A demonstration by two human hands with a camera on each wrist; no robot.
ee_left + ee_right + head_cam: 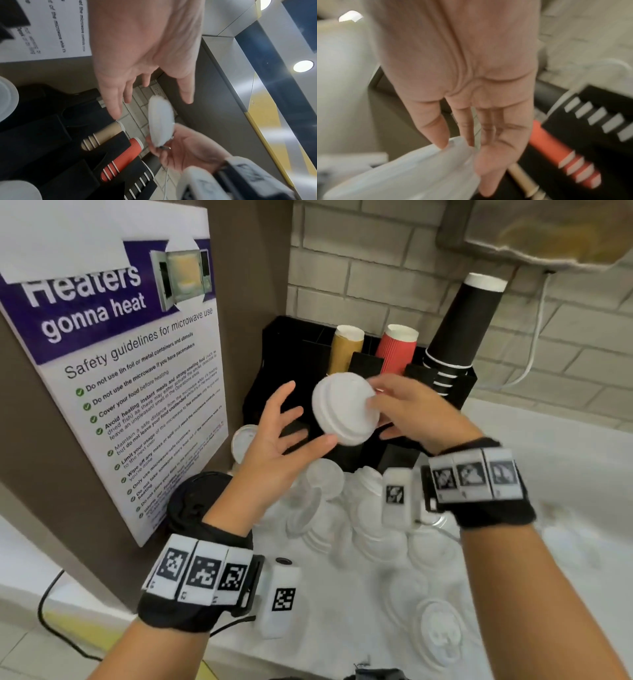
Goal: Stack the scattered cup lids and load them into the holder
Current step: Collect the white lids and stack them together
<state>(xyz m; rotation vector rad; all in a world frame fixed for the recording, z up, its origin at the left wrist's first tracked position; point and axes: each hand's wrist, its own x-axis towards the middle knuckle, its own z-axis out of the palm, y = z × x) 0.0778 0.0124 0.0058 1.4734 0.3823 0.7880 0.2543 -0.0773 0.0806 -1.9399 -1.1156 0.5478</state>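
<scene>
My right hand pinches a short stack of white lids by its right rim, tilted on edge, above the black holder. The same lids show edge-on in the left wrist view, and blurred in the right wrist view as white lids under my right hand. My left hand is spread open just left of and below the lids, its thumb tip close to their lower rim; I cannot tell if it touches. Several loose white lids lie scattered on the counter below.
The holder carries a brown cup stack, a red one and a tall black one. A black lid stack stands by the poster panel on the left. The white counter runs right; a tiled wall stands behind.
</scene>
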